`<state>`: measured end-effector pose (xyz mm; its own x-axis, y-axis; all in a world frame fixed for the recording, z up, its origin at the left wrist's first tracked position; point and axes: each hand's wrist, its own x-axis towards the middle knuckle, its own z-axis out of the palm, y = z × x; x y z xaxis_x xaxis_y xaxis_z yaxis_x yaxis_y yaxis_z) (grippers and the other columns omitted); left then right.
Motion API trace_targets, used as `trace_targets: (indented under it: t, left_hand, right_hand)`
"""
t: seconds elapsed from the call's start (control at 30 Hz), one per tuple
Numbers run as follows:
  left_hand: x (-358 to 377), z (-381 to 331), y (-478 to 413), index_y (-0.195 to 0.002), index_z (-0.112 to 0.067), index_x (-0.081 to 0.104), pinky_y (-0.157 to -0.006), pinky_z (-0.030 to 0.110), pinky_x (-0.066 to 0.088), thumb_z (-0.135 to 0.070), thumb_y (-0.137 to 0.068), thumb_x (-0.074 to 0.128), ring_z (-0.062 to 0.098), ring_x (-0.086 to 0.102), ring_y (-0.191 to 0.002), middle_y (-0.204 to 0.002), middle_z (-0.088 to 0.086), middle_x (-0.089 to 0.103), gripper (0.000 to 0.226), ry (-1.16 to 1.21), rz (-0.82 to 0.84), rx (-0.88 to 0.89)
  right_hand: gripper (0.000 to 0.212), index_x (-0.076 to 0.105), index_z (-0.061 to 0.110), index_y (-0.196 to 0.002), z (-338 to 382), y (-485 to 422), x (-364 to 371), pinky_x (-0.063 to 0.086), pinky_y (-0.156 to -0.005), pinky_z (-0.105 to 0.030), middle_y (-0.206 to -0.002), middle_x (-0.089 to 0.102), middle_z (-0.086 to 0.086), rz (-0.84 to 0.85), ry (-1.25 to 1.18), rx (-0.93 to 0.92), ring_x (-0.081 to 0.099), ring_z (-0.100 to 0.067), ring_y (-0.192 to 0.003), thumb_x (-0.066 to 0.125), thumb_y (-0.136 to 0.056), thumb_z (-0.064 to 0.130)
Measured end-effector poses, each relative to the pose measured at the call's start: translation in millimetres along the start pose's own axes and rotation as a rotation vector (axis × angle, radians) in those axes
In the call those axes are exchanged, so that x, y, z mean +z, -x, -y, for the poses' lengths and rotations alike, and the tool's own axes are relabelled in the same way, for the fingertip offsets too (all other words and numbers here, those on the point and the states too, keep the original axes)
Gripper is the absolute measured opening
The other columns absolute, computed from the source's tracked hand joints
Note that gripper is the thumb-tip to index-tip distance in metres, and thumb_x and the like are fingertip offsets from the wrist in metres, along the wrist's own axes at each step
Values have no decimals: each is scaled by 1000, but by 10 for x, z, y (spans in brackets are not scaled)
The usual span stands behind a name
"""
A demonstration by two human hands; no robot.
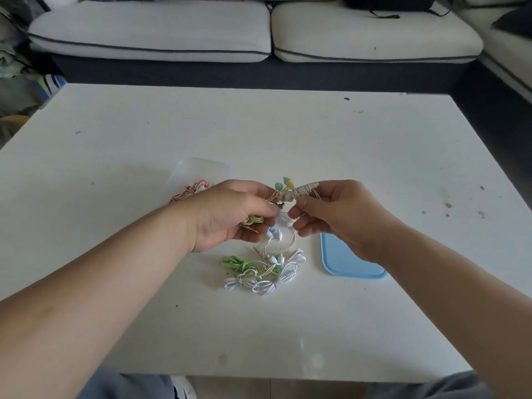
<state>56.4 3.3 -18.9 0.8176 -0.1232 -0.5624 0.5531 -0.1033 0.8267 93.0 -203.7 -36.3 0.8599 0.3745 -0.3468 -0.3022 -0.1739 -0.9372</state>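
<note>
We've got the white table, a blue lid near the loose earphone pile. Our left hand and right hand both pinch one wound earphone bundle with curled fingers, holding it up just above that pile.

We see our two forearms bare right up to the frame's edge, and the left hand and right hand are bare as well. Low in the view, our legs wear grey-blue trousers of soft, plain cloth. The white shape beside the left leg may be a shoe, though it is too blurred to tell.
</note>
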Motion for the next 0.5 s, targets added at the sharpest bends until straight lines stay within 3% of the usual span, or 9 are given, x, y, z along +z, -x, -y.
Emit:
trace_targets:
  t: [0.13, 0.27, 0.4, 0.5]
  left_hand:
    - [-32, -21, -20, -113, -6, 72, -60, 31, 55, -4, -99, 60, 18, 57, -60, -69, 6, 62, 18, 53, -113, 55]
    - [-58, -20, -30, -107, -4, 73, -55, 30, 52, -12, -98, 65, 18, 51, -58, -64, 3, 57, 14, 65, -206, 108]
    - [-6, 18, -3, -100, -8, 71, -59, 30, 55, -17, -98, 68, 17, 52, -57, -63, 1, 59, 10, 39, -173, 133]
    - [45, 1, 29, -97, -9, 69, -62, 31, 56, -15, -99, 66, 20, 59, -59, -72, 8, 67, 7, 76, -107, 128]
  right_hand:
    - [12, 72, 1, -94, -30, -8, -42, 62, -68, -42, -83, 76, -18, -60, 259, 4, 67, -24, -62, 62, -99, 4]
    - [20, 71, 4, -82, -74, 13, -25, 62, -70, -38, -75, 77, -7, 34, 514, 97, 69, -20, -61, 66, -97, 16]
    - [20, 72, 18, -74, -123, 17, 95, 59, -70, -35, -70, 75, -2, 44, 697, 41, 67, -16, -61, 70, -91, 28]
    - [11, 75, 23, -80, -146, 8, 153, 58, -75, -33, -78, 75, 3, 31, 670, 1, 67, -13, -69, 73, -89, 30]
